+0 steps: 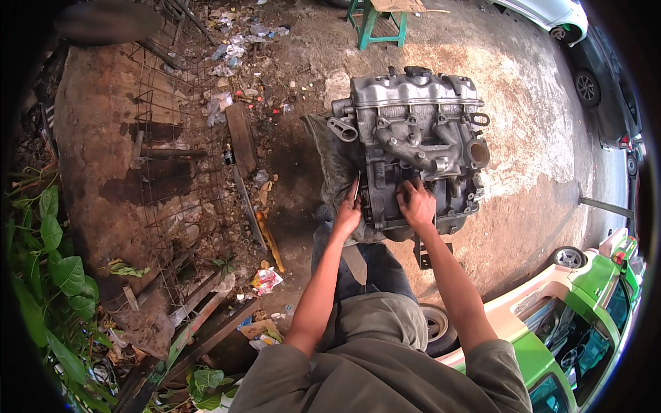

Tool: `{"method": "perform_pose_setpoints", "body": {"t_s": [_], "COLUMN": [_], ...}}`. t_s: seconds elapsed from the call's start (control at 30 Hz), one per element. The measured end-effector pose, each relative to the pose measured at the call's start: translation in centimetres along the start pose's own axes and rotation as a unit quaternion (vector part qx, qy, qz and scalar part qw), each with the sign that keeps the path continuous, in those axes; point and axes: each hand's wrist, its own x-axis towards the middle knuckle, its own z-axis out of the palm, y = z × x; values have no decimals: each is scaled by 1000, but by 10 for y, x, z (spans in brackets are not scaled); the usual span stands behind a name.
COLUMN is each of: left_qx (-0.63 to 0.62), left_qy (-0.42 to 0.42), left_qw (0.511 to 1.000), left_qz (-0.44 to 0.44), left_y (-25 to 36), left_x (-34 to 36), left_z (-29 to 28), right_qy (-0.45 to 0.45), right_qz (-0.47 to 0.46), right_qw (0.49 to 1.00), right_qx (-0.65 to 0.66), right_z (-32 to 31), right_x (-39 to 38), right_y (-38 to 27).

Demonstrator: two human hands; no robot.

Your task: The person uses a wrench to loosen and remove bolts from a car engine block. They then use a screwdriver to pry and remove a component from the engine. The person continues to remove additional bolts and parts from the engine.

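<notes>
A grey metal car engine [427,96] stands in front of me, with a ribbed cover on top and a curved manifold [430,148] on its near side. At the block's lower left edge is my left hand [348,215], closed around a thin shiny metal tool [357,186] whose kind I cannot make out. My right hand [417,205] presses its curled fingers against the near face of the block, below the manifold. Whatever lies under those fingertips is hidden. A dark, crumpled cloth-like cover [334,162] hangs beside the engine's left side.
Litter and a wooden plank [241,141] lie on the ground to the left, near rusty wire mesh [162,110]. A green stool [381,31] stands beyond the engine. A green and cream vehicle [544,310] is at the right; leafy plants [69,275] grow at the left.
</notes>
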Motion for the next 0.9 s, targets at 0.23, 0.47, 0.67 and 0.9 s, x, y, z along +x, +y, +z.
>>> {"method": "perform_pose_setpoints", "body": {"t_s": [0.23,0.47,0.67,0.9], "left_qx": [56,114,10,77], "left_qy": [5,-20,-66,149], "left_qw": [998,993,996,985], "left_qz": [10,6,-57,35], "left_y": [7,5,14,27], "left_x": [0,15,26,112], "left_z": [3,5,-21,-25], "right_qy": [-2,7,4,9], "right_qz": [2,2,-1,1], "right_qw": [1000,1000,1000,1000], "right_qx": [-8,-8,0,-6], "right_z": [0,3,2,4], "right_x": [1,7,7,7], "right_y": [0,2,2,4]}}
